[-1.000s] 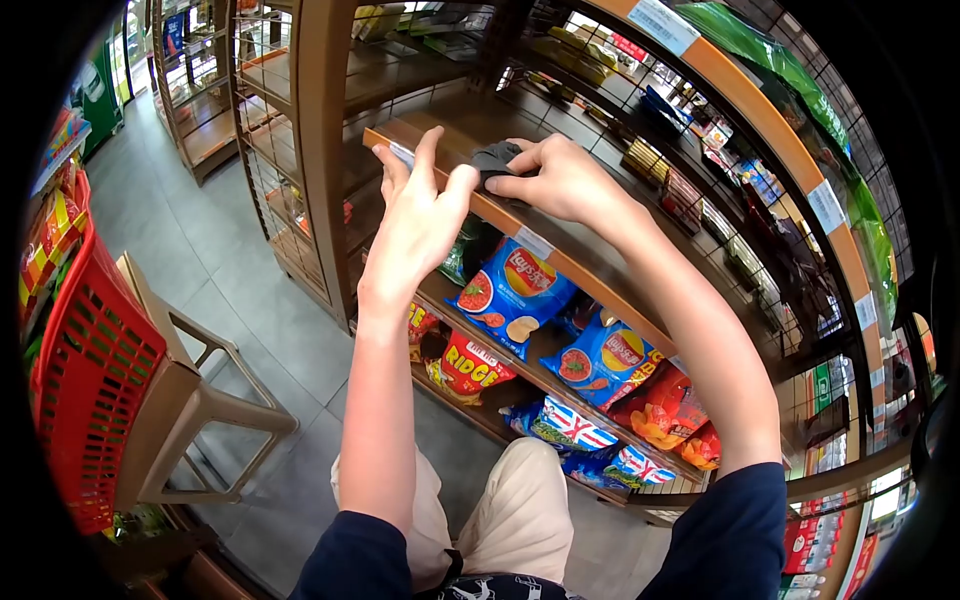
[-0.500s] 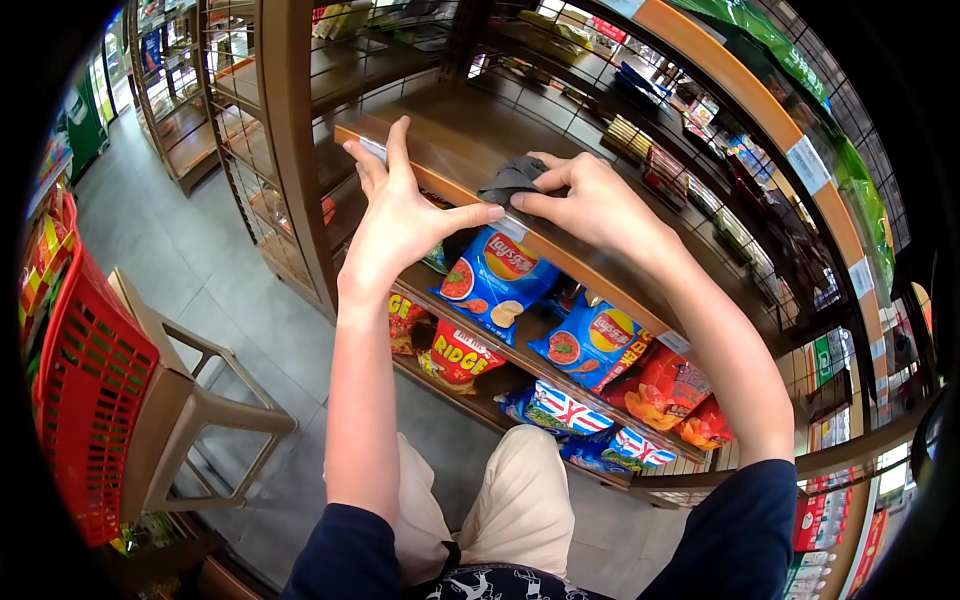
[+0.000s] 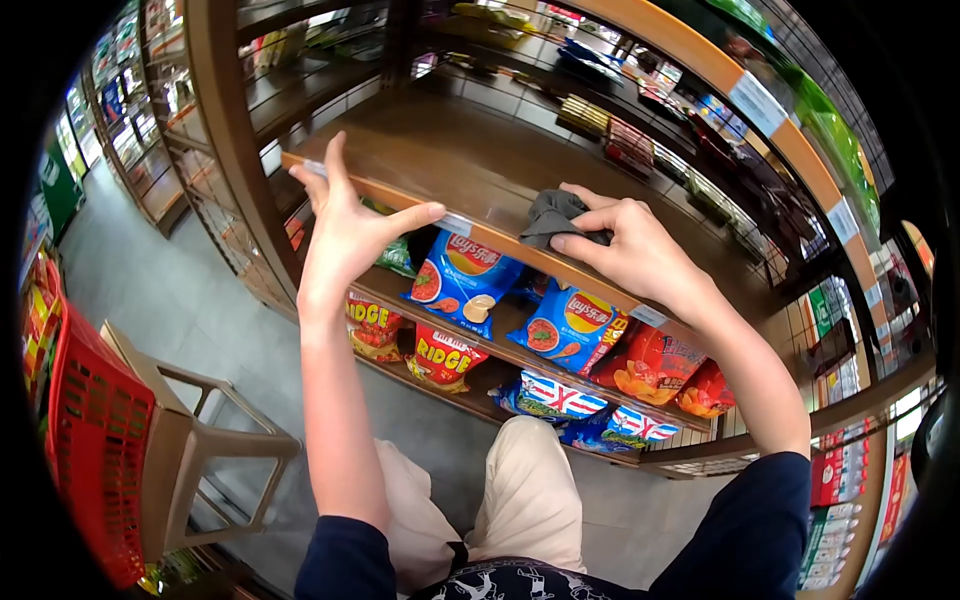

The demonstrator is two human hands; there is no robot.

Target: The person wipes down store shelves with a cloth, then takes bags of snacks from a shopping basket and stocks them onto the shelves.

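Observation:
My right hand grips a crumpled dark grey cloth at the front of a brown wooden shelf. The cloth touches the board close to its front edge. My left hand lies against the lighter front edge strip, thumb and fingers spread apart, holding nothing. Its thumb reaches towards a price label. Below this shelf are blue Lay's chip bags and red bags.
Ridge snack bags and blue-white bags fill the lowest shelf. On the left, a red basket rests on a beige stool. Another shelf edge with price labels rises at the upper right.
My right hand and the cloth have shifted right along the shelf relative to the bags below. My left hand stays on the edge strip. The view has shifted slightly.

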